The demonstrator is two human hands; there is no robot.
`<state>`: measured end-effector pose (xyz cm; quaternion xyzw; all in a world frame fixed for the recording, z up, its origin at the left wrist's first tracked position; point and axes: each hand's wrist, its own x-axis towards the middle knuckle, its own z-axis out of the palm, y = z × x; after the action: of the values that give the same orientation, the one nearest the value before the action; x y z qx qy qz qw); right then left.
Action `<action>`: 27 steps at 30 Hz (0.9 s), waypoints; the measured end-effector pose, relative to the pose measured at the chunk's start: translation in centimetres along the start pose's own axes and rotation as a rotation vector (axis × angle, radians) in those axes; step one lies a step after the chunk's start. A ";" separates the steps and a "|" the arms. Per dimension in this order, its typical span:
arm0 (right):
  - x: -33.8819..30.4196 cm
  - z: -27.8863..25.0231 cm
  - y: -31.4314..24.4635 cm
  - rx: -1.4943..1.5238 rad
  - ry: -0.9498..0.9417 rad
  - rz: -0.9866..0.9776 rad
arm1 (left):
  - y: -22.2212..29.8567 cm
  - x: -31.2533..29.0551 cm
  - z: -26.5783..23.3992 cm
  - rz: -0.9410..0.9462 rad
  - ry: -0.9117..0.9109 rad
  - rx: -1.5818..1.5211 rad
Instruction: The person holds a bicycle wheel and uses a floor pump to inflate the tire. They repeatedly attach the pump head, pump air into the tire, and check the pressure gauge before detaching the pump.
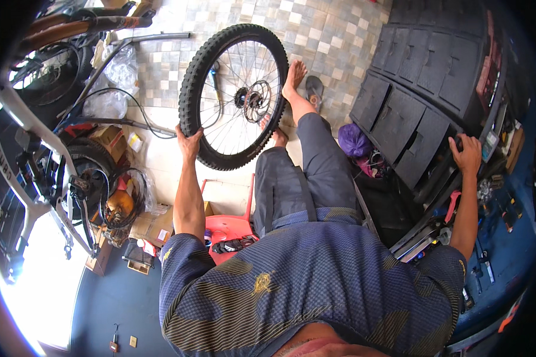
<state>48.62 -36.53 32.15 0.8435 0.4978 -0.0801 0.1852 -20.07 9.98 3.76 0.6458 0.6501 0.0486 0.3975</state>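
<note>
My left hand [189,141] is closed on the knobby black tyre of a bicycle wheel [186,98], at its lower left. The wheel stands tilted in front of my legs, with thin spokes, a dark hub [242,98] and a disc brake rotor [258,101]. Off to the right, my right hand [467,156] is at the edge of a black drawer cabinet [393,110]. Its fingers curl round something dark and small there, which I cannot make out.
Bike frames [39,128], cables and cardboard boxes [152,229] crowd the left side. A red plastic chair [229,229] stands by my left arm. Near the cabinet are a purple bag [355,141] and a flip-flop [315,92]. Tools [485,262] hang at the right.
</note>
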 end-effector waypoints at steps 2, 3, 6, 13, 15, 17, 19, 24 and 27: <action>-0.3 0.8 0.3 -0.006 -0.026 0.016 | 0.7 0.1 0.5 0.046 0.011 -0.006; -1.0 0.8 0.5 -0.005 -0.026 0.019 | 1.2 0.3 0.8 0.024 0.007 0.006; -0.8 1.5 0.5 -0.006 0.052 -0.041 | -0.7 1.3 0.7 0.047 0.080 -0.040; -1.0 0.8 1.3 0.039 -0.162 0.142 | -1.1 1.7 0.0 -0.041 -0.057 0.000; -0.5 0.3 0.5 0.052 -0.031 0.068 | -1.0 1.7 -0.6 -0.064 -0.056 -0.011; -0.6 -0.1 0.2 0.054 0.105 0.001 | -0.8 1.8 -0.6 -0.141 -0.097 -0.067; -0.8 -0.1 0.1 0.041 0.062 0.058 | -1.4 1.6 -0.4 -0.145 -0.068 -0.047; -1.2 0.4 0.3 0.021 0.070 0.078 | -3.6 1.1 -0.5 -0.202 -0.075 -0.135; -1.1 0.3 -0.2 0.025 0.068 0.090 | -4.5 0.2 -0.6 -0.258 -0.049 -0.181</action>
<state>47.93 -37.47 32.15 0.8695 0.4643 -0.0492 0.1608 -23.94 9.69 1.51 0.5194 0.7109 0.0397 0.4724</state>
